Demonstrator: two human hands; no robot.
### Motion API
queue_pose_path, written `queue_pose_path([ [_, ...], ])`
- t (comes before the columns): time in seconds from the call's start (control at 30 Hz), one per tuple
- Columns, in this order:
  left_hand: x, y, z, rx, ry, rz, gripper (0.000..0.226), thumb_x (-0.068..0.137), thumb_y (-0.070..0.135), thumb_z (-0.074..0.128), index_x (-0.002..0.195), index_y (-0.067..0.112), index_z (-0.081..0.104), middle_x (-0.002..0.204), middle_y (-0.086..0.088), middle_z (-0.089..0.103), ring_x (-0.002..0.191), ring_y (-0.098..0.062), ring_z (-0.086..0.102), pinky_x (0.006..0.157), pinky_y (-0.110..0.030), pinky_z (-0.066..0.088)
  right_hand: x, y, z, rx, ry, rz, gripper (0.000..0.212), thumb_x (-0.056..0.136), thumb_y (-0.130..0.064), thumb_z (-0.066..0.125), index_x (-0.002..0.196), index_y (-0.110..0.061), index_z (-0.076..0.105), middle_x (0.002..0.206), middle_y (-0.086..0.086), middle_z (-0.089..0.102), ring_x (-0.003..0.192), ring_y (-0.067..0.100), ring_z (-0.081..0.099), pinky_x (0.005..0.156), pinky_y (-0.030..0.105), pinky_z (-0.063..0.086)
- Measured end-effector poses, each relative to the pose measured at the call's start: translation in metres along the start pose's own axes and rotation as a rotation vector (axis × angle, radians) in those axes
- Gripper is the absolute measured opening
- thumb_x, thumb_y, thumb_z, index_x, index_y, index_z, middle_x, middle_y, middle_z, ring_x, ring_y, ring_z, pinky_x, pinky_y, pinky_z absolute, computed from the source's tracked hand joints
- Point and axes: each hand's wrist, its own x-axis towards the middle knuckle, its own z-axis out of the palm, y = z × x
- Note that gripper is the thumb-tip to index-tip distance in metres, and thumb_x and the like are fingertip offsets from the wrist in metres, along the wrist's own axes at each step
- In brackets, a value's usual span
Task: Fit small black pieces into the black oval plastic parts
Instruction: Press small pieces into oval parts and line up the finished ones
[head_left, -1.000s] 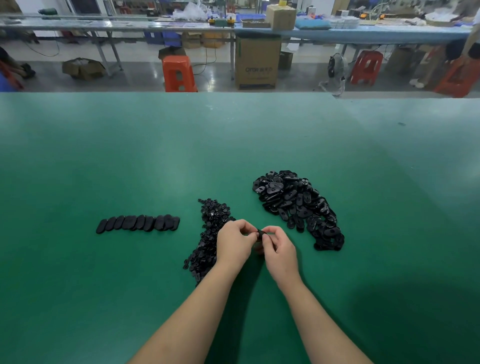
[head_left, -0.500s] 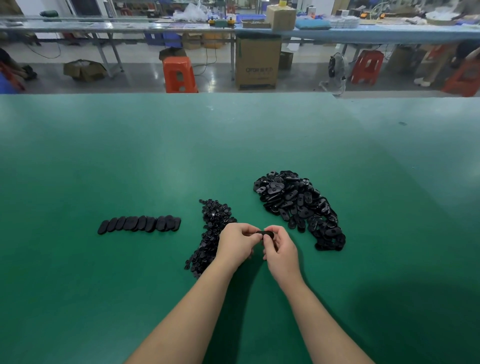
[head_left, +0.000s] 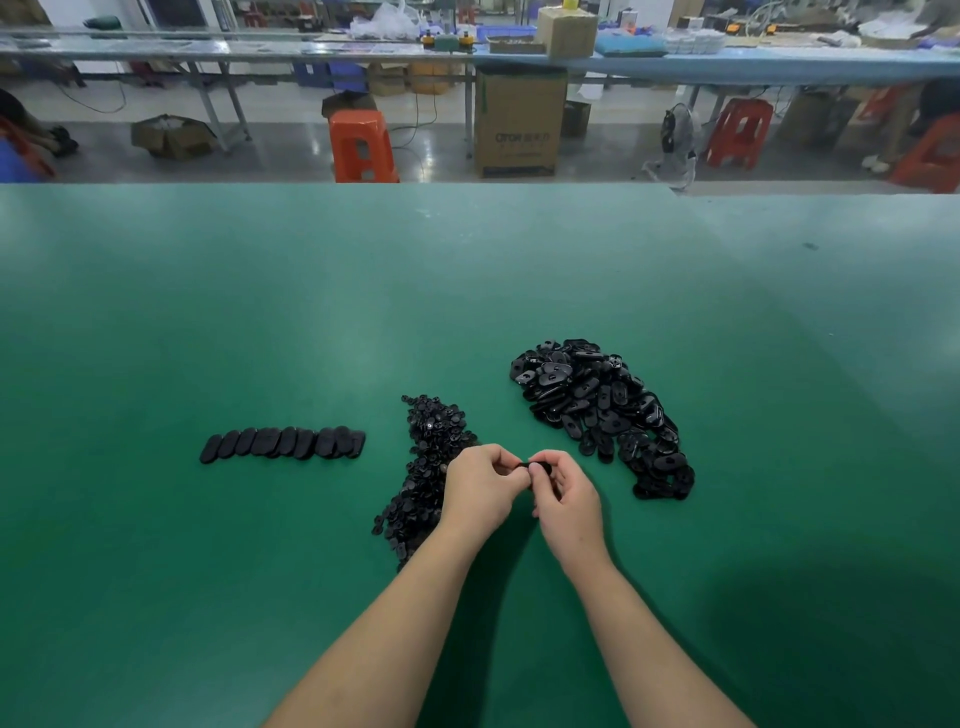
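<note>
Hands meet: left hand and right hand both pinch one black oval part.

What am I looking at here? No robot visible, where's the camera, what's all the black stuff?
There is no robot: a person works with bare hands, and the one camera sits on their head, looking forward and down, so you see forearms from the wearer's own side. On the green table lie three groups: a heap of oval plastic parts at right, a heap of small black pieces in the middle, and a neat overlapping row of ovals at left, probably finished ones. The left hand and right hand meet over the table and pinch one black part between the fingertips. Behind are other benches, boxes and orange stools.
</note>
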Motion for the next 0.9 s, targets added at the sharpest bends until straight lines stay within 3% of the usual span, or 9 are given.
queue_pose_path([
  [0.2,-0.001,-0.005,-0.002,0.000,-0.056,0.101,0.004,0.089,0.023,0.071,0.088,0.022,0.075,0.079,0.009,0.072,0.070,-0.005,0.064,0.066,-0.020,0.053,-0.001,0.001,-0.001,0.024,0.016,-0.005,0.014,0.100,-0.016,0.060,0.091,-0.027,0.063,0.081,-0.005,0.071,0.069,0.008,0.062,0.067,0.030,0.052],
  [0.27,-0.003,-0.007,-0.002,0.044,-0.061,0.150,0.009,0.090,0.020,0.068,0.090,0.026,0.074,0.080,0.012,0.071,0.073,-0.001,0.063,0.067,-0.015,0.051,0.000,0.001,0.000,0.013,0.032,-0.016,0.015,0.100,-0.015,0.060,0.092,-0.027,0.062,0.083,-0.007,0.070,0.077,0.008,0.066,0.071,0.027,0.053],
  [0.4,-0.006,-0.012,-0.002,0.169,-0.020,0.279,0.020,0.091,0.019,0.066,0.109,0.024,0.072,0.091,0.013,0.070,0.074,0.001,0.059,0.075,-0.016,0.049,0.000,0.001,0.002,0.002,0.014,-0.034,0.018,0.101,-0.014,0.059,0.091,-0.030,0.060,0.085,-0.012,0.070,0.082,0.006,0.066,0.073,0.020,0.052],
  [0.47,-0.006,-0.014,-0.002,0.266,0.018,0.367,0.029,0.093,0.020,0.065,0.122,0.021,0.067,0.101,0.007,0.070,0.082,-0.006,0.061,0.083,-0.024,0.052,0.001,0.002,0.002,0.004,0.000,-0.031,0.019,0.101,-0.014,0.058,0.092,-0.030,0.060,0.085,-0.014,0.070,0.078,0.005,0.065,0.072,0.022,0.051],
  [0.6,-0.007,-0.019,-0.009,0.444,0.103,0.515,0.021,0.094,0.030,0.062,0.114,0.025,0.067,0.098,0.009,0.070,0.086,-0.012,0.066,0.076,-0.032,0.054,0.002,0.004,0.001,-0.003,-0.014,-0.018,0.016,0.102,-0.019,0.056,0.102,-0.035,0.059,0.073,-0.014,0.066,0.064,0.004,0.058,0.067,0.031,0.048],
  [0.67,-0.005,-0.023,-0.021,0.466,0.158,0.499,0.019,0.091,0.033,0.063,0.110,0.029,0.067,0.091,0.012,0.066,0.080,-0.011,0.063,0.069,-0.029,0.051,0.002,0.003,0.001,-0.020,-0.003,-0.037,0.016,0.101,-0.020,0.058,0.108,-0.034,0.057,0.070,-0.013,0.063,0.063,0.008,0.056,0.068,0.034,0.048],
  [0.77,0.000,-0.041,-0.053,0.367,0.290,0.335,0.018,0.089,0.033,0.068,0.107,0.031,0.069,0.078,0.015,0.061,0.070,-0.008,0.057,0.061,-0.026,0.043,0.001,0.002,0.001,-0.028,0.009,-0.036,0.015,0.101,-0.021,0.057,0.110,-0.033,0.056,0.073,-0.008,0.062,0.060,0.008,0.052,0.066,0.034,0.047],
  [0.9,0.010,-0.085,-0.119,0.264,0.497,0.121,0.024,0.092,0.033,0.069,0.112,0.020,0.071,0.083,0.008,0.068,0.068,-0.014,0.063,0.063,-0.032,0.054,0.000,0.003,0.001,-0.054,0.009,-0.033,0.014,0.102,-0.024,0.056,0.111,-0.034,0.055,0.077,-0.005,0.064,0.057,0.003,0.049,0.061,0.031,0.045],
])
